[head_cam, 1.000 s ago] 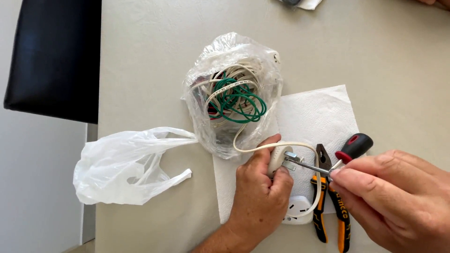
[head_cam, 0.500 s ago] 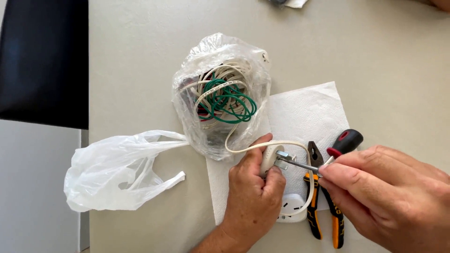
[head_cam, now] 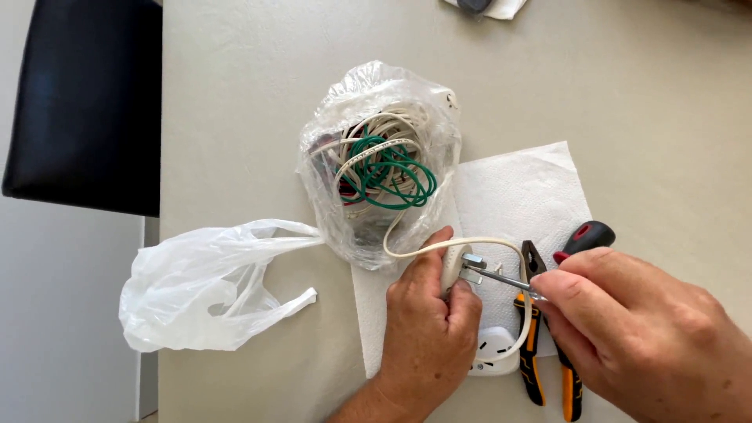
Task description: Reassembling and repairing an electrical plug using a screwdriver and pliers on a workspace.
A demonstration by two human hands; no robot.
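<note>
My left hand (head_cam: 427, 325) grips a small white electrical plug (head_cam: 458, 265) with metal pins, held over a white paper towel (head_cam: 517, 196). A cream cable (head_cam: 439, 244) curves from the plug up into a clear plastic bag (head_cam: 376, 157) full of coiled white and green wires. My right hand (head_cam: 642, 337) holds a screwdriver (head_cam: 576, 243) with a red and black handle; its metal shaft points left and its tip sits against the plug. Orange-handled pliers (head_cam: 536, 345) lie on the towel between my hands, partly under my right hand. A white plug cover (head_cam: 495, 351) lies below the plug.
An empty white plastic carrier bag (head_cam: 207, 286) lies at the table's left edge. A black chair (head_cam: 86, 102) stands beyond that edge. A white object (head_cam: 489, 6) shows at the top edge of the grey table (head_cam: 235, 94).
The view has shifted slightly. My hands stay together at the plug with the screwdriver tip on it; no clear movement of the objects on the table.
</note>
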